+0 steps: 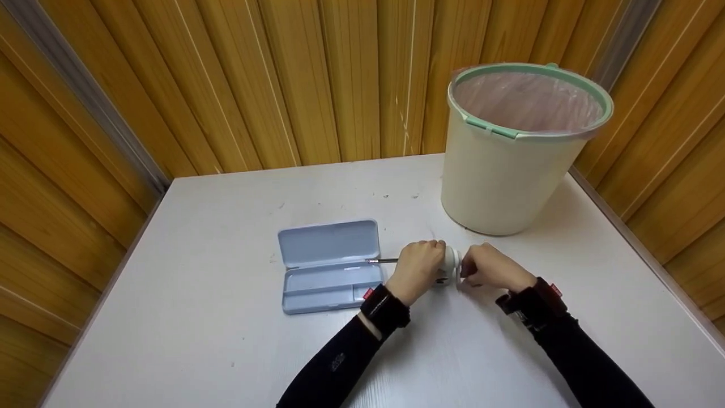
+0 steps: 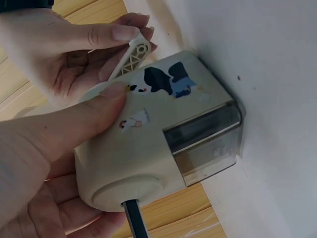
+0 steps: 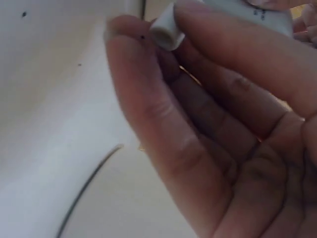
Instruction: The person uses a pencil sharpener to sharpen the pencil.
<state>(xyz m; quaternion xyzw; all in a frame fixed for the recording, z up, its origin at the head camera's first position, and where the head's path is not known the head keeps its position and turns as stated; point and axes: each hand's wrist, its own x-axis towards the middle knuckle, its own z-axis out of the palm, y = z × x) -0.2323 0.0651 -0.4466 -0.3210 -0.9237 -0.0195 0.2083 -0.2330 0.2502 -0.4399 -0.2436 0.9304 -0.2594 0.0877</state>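
My left hand grips a cream pencil sharpener around its body, thumb on top. Cartoon stickers and a clear shavings drawer show on it in the left wrist view. A dark pencil sticks out of the sharpener's front hole and reaches left, its far end close to the pencil case. On the other side, my right hand pinches the crank handle between thumb and fingers. The right wrist view shows the handle's pale hollow knob at those fingertips.
A blue pencil case lies with its lid raised, just left of my left hand. Behind my hands stands a cream bin with a green rim and a pink liner. Wood-look panels border the white table.
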